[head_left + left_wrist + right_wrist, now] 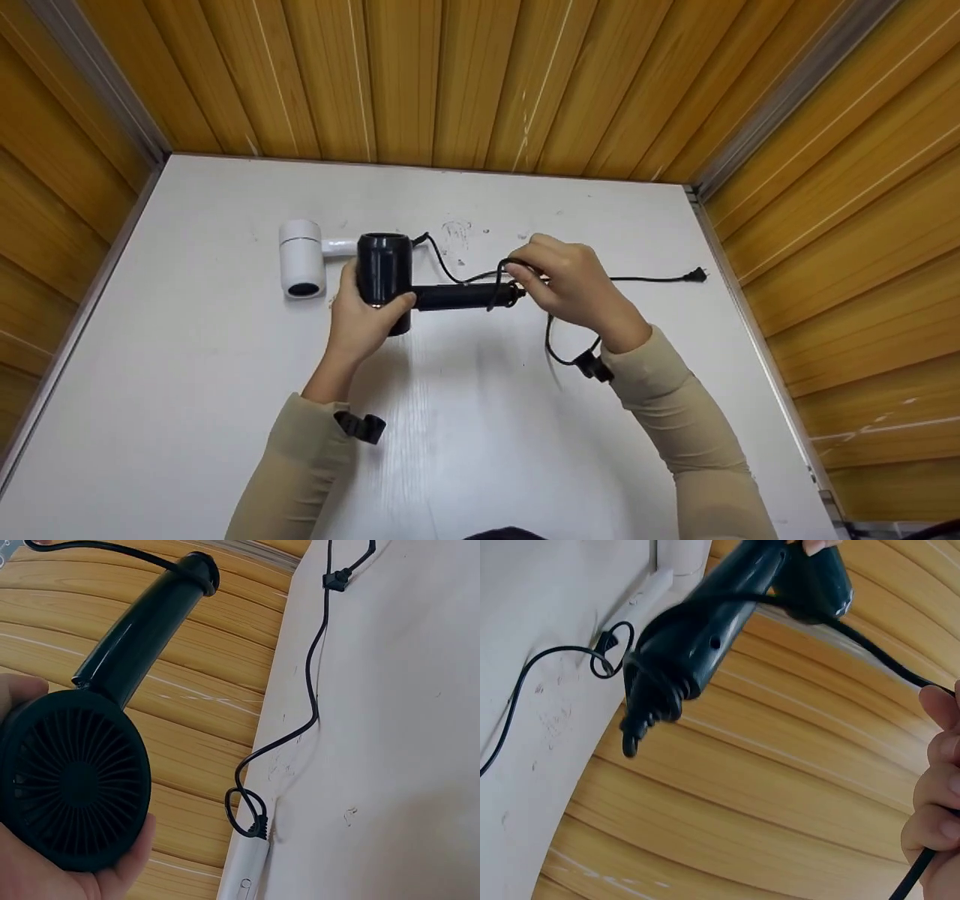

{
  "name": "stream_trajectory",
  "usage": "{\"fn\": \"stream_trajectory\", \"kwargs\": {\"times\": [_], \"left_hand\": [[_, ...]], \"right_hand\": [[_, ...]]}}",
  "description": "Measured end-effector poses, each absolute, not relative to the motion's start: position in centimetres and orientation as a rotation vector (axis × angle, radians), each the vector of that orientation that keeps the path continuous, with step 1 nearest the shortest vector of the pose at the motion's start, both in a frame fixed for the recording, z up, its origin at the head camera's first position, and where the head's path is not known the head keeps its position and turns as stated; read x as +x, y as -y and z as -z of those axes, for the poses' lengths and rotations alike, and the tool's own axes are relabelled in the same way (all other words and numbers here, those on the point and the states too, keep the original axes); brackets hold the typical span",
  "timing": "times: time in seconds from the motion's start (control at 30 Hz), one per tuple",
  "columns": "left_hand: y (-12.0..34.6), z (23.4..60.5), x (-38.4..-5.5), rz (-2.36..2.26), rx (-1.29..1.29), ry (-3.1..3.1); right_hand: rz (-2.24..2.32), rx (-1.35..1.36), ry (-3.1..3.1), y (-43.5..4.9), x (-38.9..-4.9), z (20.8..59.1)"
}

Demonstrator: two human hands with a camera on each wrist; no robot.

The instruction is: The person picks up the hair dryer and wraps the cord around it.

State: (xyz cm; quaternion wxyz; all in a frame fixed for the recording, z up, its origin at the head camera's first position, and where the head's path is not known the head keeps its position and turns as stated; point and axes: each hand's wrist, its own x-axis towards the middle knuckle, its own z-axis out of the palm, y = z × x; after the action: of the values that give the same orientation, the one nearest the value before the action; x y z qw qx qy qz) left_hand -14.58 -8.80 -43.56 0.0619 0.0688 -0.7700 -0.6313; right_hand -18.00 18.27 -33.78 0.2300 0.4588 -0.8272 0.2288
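Note:
My left hand [360, 322] grips the barrel of a dark hair dryer [384, 262], fingers and thumb around it. The dryer's handle [457, 297] points right, and its round slotted grille [79, 780] faces the left wrist camera. My right hand [566, 277] holds the dryer's black cord [885, 660] between thumb and curled fingers, just past the handle's end. That cord loops around the lower handle, as the right wrist view shows. Part of it hangs below the right hand beside the wrist.
A white hair dryer [301, 255] lies on the white table [225, 420] behind the dark one, its handle partly hidden. A black cord runs from it to the right. A black plug [696, 275] lies near the right edge. Wood-patterned walls [450, 82] enclose the table's back and sides.

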Motion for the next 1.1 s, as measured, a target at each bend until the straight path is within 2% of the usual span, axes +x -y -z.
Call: {"fn": "stream_trajectory", "kwargs": {"times": [0.67, 1.1], "left_hand": [[9.3, 43.2, -13.8, 2.203, -0.078, 2.305], [9.0, 42.4, -13.8, 2.426, -0.077, 2.084]], "right_hand": [[-1.040, 0.975, 2.482, -20.5, -22.5, 36.8], [-1.216, 0.896, 2.578, -19.3, -23.1, 40.8]]}}
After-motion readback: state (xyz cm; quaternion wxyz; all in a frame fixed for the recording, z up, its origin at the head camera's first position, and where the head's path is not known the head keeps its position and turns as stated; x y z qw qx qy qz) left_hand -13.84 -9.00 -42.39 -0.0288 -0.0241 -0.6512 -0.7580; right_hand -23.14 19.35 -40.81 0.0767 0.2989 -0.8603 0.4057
